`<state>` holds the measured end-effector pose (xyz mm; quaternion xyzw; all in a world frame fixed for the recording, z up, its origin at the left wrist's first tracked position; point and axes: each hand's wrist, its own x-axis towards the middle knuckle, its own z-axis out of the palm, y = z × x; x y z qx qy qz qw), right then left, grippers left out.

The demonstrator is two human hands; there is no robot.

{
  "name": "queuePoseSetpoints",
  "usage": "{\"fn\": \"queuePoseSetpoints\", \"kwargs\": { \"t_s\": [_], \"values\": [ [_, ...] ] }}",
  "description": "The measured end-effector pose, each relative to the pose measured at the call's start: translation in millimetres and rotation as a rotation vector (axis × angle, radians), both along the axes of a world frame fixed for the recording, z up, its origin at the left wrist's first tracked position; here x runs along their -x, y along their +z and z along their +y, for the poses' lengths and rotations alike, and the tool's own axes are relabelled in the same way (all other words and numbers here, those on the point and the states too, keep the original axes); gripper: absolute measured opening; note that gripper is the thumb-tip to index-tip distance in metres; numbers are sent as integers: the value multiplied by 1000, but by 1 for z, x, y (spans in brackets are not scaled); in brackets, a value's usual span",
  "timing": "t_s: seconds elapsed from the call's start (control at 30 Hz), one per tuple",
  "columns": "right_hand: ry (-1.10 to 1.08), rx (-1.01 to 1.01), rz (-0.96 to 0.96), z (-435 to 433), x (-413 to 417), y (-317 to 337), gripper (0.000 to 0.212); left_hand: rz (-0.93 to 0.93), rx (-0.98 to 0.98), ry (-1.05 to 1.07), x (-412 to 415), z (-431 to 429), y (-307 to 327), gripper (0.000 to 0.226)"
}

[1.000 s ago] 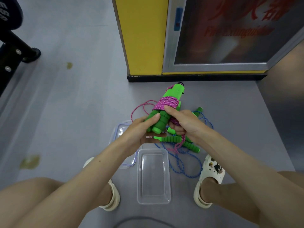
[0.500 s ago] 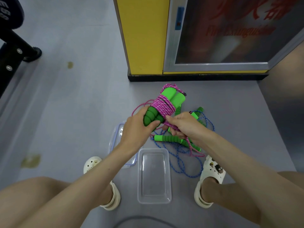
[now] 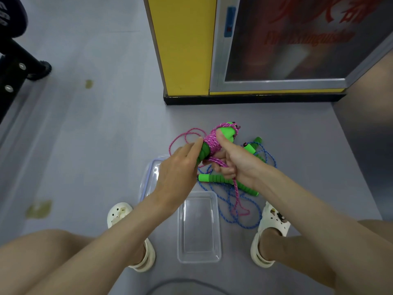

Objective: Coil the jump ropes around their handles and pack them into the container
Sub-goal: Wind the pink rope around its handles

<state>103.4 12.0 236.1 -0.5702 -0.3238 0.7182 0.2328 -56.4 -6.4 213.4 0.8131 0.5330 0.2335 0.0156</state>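
Observation:
A pair of green foam handles (image 3: pixel 228 132) is bound together by coils of pink rope (image 3: pixel 212 139), held above the floor. My right hand (image 3: pixel 240 161) grips this bundle, thumb pressed on the coil, fingers curled under it with a pink strand running through them. My left hand (image 3: pixel 180 167) lies against the bundle's lower end, index finger straight along the handle. A loose pink tail (image 3: pixel 239 201) hangs to the floor. The blue rope (image 3: pixel 244 222) lies uncoiled with its green handles (image 3: pixel 221 179). The clear container (image 3: pixel 198 231) stands open between my feet.
The container's lid (image 3: pixel 148 177) lies on the grey floor, partly under my left arm. A yellow cabinet (image 3: pixel 182 50) with a glass door stands straight ahead. Black equipment (image 3: pixel 12 67) is at the far left. A dark cable (image 3: pixel 180 282) crosses the floor near the bottom edge.
The bundle passed from my left hand's grip into my right hand. My left fingers straightened along it. The pink tail now trails down to the floor on the right.

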Motion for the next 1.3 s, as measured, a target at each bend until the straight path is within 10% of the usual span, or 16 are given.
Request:
{"fn": "queuePoseSetpoints", "kwargs": {
  "t_s": [0.33,0.67,1.3],
  "values": [
    [-190,2,16,2,-8,-6,42,-86,36,-234,-8,-1,-10,58],
    [-114,-94,-13,1,-4,1,52,-1108,1197,158,-1,15,17,37],
    [117,-224,-267,-4,-1,7,63,-1182,1435,127,15,16,24,56]
  ]
}}
